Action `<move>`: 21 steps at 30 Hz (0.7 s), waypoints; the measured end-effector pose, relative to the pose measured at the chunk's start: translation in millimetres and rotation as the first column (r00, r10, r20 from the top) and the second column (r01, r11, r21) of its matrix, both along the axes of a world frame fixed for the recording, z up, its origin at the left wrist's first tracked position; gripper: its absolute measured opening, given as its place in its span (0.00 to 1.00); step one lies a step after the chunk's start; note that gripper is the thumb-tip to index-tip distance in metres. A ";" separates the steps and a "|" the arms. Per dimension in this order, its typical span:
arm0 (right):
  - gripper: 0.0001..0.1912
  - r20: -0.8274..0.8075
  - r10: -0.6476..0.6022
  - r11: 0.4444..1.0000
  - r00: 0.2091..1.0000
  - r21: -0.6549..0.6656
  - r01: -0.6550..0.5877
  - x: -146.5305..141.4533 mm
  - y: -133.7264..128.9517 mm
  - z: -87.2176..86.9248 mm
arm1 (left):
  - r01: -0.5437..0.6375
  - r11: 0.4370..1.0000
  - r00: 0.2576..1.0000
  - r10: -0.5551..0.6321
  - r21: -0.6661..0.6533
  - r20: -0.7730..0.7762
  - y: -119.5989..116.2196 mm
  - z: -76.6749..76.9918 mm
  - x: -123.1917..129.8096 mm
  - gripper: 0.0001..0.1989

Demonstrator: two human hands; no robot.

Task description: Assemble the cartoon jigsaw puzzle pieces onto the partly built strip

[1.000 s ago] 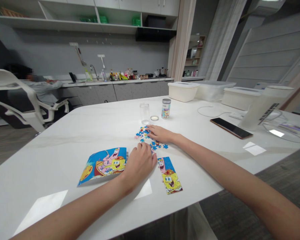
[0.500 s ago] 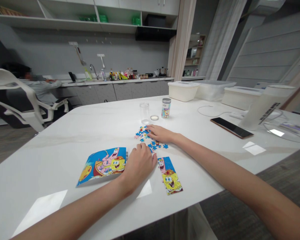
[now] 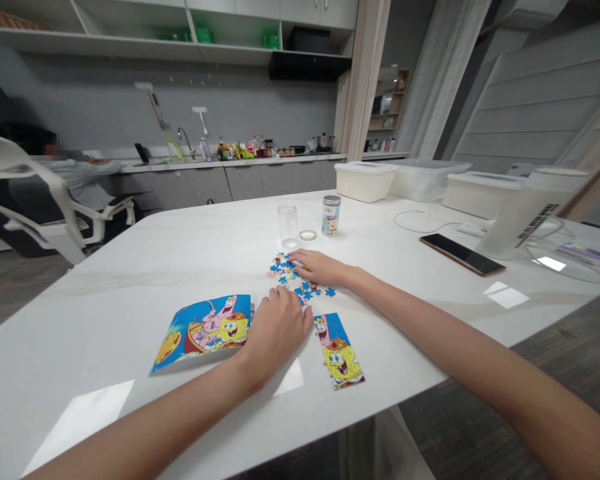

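Jigsaw pieces lie loose on white surface, just ahead of left hand. Right hand reaches over them, fingers loosely extended; we cannot tell whether they grip any piece. Left hand rests low, fingers curled; we cannot tell whether anything is held. We note joined puzzle section right of left hand, printed sheet left. Beyond pieces: clear jar, lid, labelled canister.
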State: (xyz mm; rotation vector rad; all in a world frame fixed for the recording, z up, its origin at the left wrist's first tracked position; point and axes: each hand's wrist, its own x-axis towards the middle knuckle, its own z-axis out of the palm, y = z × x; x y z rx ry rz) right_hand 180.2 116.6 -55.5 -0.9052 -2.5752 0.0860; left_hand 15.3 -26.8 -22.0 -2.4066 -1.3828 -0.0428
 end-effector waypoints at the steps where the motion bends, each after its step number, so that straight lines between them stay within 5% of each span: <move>1: 0.17 -0.003 0.005 1.000 1.000 0.002 -0.005 0.0 0.1 0.0 | -0.009 1.000 1.000 0.009 -0.005 -0.004 -0.3 0.3 0.3 0.20; 21: 0.19 0.002 0.063 0.998 0.998 -0.017 -0.063 -1.3 -1.3 3.0 | -0.016 0.999 1.000 0.016 -0.032 0.017 -0.3 3.1 0.8 0.18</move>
